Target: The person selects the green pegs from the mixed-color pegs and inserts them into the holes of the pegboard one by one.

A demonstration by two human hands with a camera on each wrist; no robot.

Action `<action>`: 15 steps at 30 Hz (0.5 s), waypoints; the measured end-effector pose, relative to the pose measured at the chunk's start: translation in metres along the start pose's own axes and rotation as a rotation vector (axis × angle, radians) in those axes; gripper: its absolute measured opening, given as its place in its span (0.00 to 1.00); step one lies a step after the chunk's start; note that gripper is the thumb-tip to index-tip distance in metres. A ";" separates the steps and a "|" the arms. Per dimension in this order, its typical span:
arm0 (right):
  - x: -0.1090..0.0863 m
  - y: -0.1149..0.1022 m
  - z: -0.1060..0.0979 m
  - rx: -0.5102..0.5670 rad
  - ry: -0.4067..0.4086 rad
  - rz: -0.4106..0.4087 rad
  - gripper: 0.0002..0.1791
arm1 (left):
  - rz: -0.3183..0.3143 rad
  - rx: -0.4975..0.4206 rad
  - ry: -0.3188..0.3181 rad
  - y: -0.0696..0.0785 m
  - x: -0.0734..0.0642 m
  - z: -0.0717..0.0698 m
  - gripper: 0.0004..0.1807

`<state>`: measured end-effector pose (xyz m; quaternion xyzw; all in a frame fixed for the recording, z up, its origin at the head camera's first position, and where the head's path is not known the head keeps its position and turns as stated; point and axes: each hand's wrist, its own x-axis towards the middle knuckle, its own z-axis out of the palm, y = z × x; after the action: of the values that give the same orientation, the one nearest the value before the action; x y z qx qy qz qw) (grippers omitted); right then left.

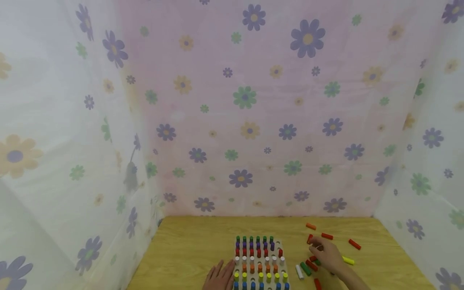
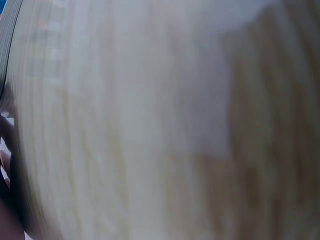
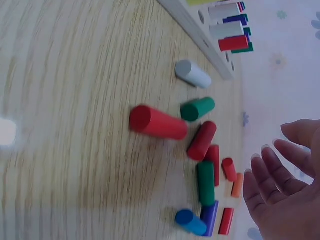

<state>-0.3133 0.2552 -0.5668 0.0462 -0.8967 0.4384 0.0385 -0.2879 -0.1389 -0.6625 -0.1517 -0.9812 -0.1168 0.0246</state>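
Note:
My right hand (image 1: pixel 326 253) hovers over loose pegs right of the board. Its fingertips are beside a red peg (image 1: pixel 309 239) in the head view. In the right wrist view the thumb and fingers (image 3: pixel 270 175) stand apart, slightly bent, holding nothing. The left hand (image 1: pixel 219 277) rests on the table, fingers extended, at the left edge of a pale wooden pegboard (image 3: pixel 192 30). Rows of green, purple, red, white, orange, yellow and blue pegs stand upright in it, with some bare holes among them. The left wrist view shows mostly blurred wood grain.
Around the right hand lie a white peg (image 3: pixel 192 74), a green peg (image 3: pixel 197 109), a blue peg (image 3: pixel 191 222) and several red ones. Farther right are a yellow peg (image 1: pixel 348 260) and another red peg (image 1: pixel 355 244). Flower-patterned sheets (image 1: pixel 250 153) surround the wooden table (image 1: pixel 181 245).

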 end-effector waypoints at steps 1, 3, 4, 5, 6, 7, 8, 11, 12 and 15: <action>-0.001 0.002 -0.003 -0.020 0.000 0.000 0.11 | -0.004 -0.007 0.002 0.000 0.000 0.001 0.32; -0.003 0.007 -0.008 -0.047 -0.006 0.007 0.11 | -0.008 -0.011 0.004 0.001 0.000 0.002 0.32; -0.004 0.009 -0.011 -0.048 -0.018 0.009 0.11 | -0.013 -0.012 0.002 0.001 -0.001 0.002 0.32; -0.005 0.011 -0.013 -0.049 -0.026 0.010 0.12 | -0.017 -0.013 -0.001 0.002 -0.001 0.001 0.32; -0.006 0.013 -0.015 -0.056 -0.032 0.011 0.12 | -0.016 -0.006 0.003 0.002 0.000 0.001 0.32; -0.007 0.015 -0.016 -0.063 -0.035 0.016 0.12 | -0.017 -0.001 0.005 0.002 0.000 0.001 0.32; -0.008 0.017 -0.018 -0.066 -0.035 0.017 0.12 | -0.015 0.005 0.006 0.002 0.000 0.000 0.32; -0.011 0.020 -0.020 -0.090 -0.021 0.029 0.10 | -0.006 0.021 0.023 0.001 -0.001 -0.002 0.31; -0.012 0.022 -0.020 -0.099 -0.014 0.037 0.10 | -0.004 0.025 0.030 0.001 -0.001 -0.001 0.31; -0.014 0.024 -0.021 -0.120 -0.008 0.031 0.09 | -0.004 0.015 0.033 0.002 -0.002 -0.001 0.31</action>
<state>-0.3016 0.2870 -0.5741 0.0317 -0.9222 0.3841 0.0309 -0.2855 -0.1374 -0.6611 -0.1478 -0.9818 -0.1121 0.0416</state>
